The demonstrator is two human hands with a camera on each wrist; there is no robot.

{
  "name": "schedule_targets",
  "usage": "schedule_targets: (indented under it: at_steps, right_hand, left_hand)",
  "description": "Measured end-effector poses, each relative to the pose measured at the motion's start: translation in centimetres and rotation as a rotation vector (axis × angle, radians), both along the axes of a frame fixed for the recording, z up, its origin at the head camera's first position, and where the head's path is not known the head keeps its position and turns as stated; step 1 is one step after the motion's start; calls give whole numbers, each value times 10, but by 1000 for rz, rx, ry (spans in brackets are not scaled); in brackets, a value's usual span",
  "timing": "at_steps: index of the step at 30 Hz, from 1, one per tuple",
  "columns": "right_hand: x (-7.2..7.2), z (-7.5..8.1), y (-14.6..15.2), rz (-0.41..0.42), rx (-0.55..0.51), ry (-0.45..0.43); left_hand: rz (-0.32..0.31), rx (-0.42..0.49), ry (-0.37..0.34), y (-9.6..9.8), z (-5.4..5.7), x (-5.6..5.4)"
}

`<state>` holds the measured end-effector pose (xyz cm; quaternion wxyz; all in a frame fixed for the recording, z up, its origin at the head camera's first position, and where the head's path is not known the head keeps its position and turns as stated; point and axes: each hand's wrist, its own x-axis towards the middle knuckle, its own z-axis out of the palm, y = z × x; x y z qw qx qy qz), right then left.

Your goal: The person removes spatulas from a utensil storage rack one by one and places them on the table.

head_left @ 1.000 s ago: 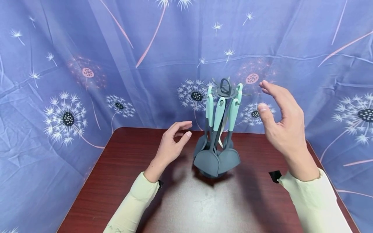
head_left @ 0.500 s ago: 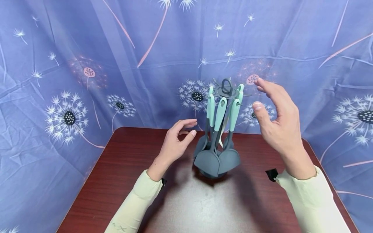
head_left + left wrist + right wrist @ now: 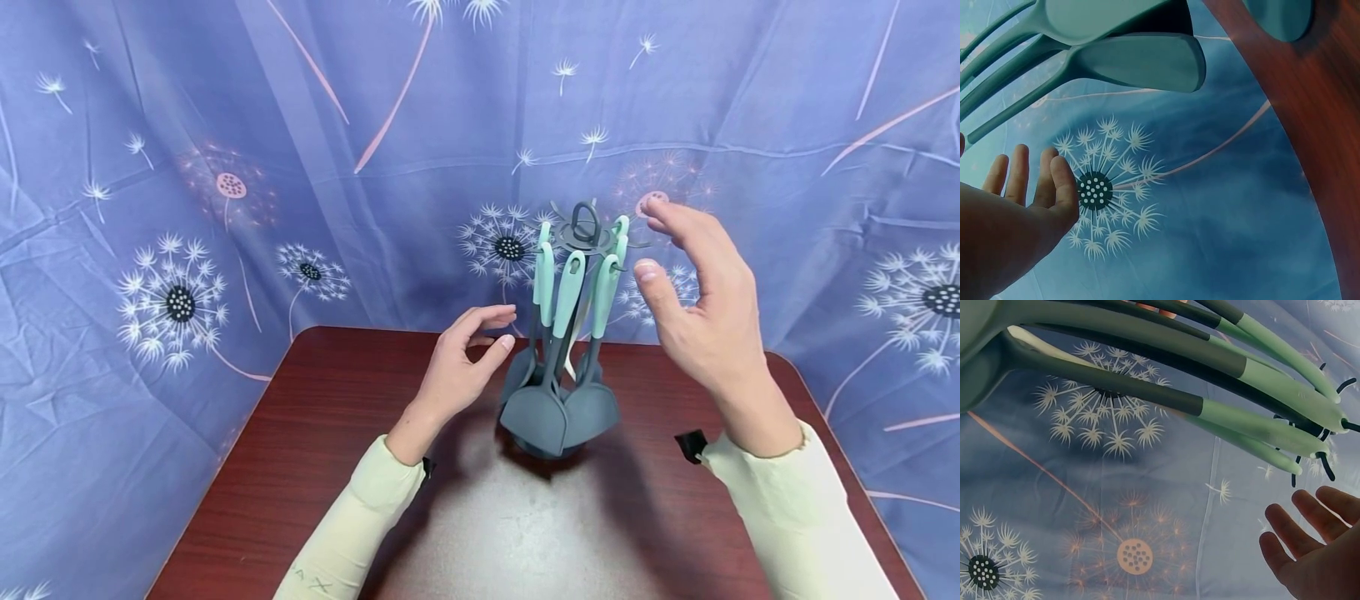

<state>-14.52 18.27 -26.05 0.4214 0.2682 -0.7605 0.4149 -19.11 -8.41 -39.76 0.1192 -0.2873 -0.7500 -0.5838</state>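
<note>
Left hand (image 3: 467,358) and right hand (image 3: 712,308) have drawn nearer the rack (image 3: 587,240) since the earlier frame.
Right hand, beside the rack's top: thumb and fingers wide apart; left hand, lower, on the opposite side: gap narrower, both clear of the utensils (image 3: 534,415). These hang, green handles up, from the rack, which stands upright on the table (image 3: 337,400).

Utensils (image 3: 562,317), dark grey and mint green; reddish-brown table (image 3: 337,400); blue curtain (image 3: 450,100) (white and pink dandelions (image 3: 180,302)); pale cream sleeves (image 3: 795,508)

Head cam looks fwd/dn; wrist cams nr utensils (image 3: 561,317).
</note>
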Motion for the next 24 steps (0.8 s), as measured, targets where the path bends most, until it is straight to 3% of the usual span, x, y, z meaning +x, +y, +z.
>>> schedule_targets:
  at_steps: [24]
  right_hand:
    - [-13,-3,-1,7,41,-37]
  left_hand:
    - [-19,16,17,11,7,-1]
